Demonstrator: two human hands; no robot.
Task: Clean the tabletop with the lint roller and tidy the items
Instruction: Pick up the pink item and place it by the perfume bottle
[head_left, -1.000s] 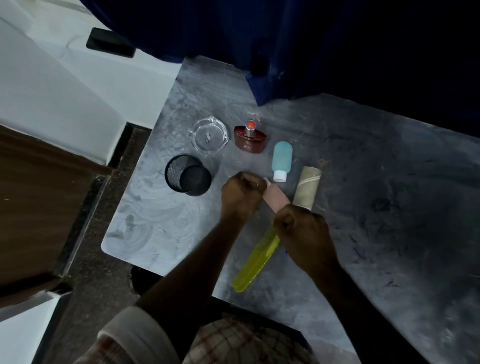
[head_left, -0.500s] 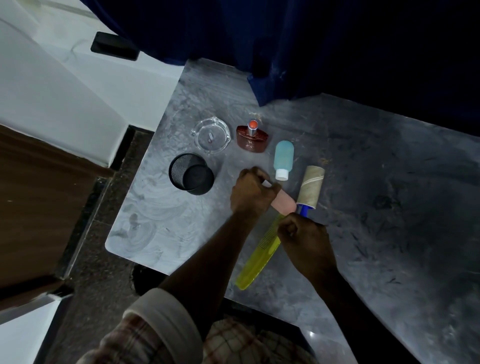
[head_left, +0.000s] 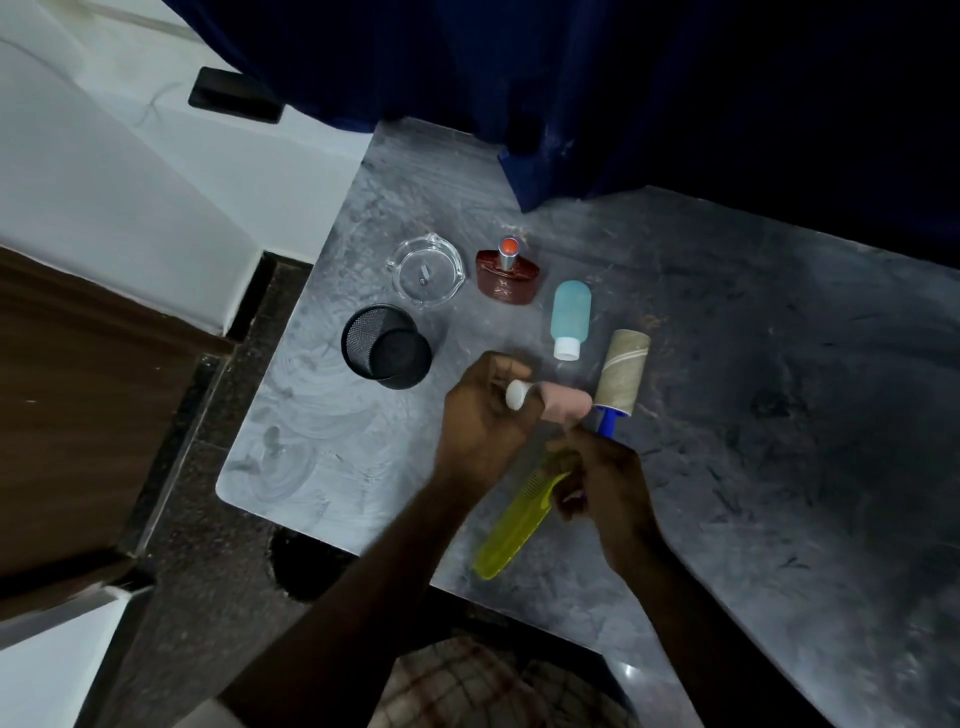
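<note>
Two hands meet over the grey desk
Left hand clasps a pink bottle; right hand holds the lint roller handle, roller pointing toward 1 o'clock, yellow comb beneath.

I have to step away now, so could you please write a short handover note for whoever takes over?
Left hand: grip shut on the pink bottle, white cap toward the mesh cup.
Right hand: closed by the lint roller handle and the yellow comb; what it holds is unclear.
Teal bottle, perfume bottle and glass ashtray sit on the tabletop.
Done: nothing evident. Left: rolling, tidying.
</note>
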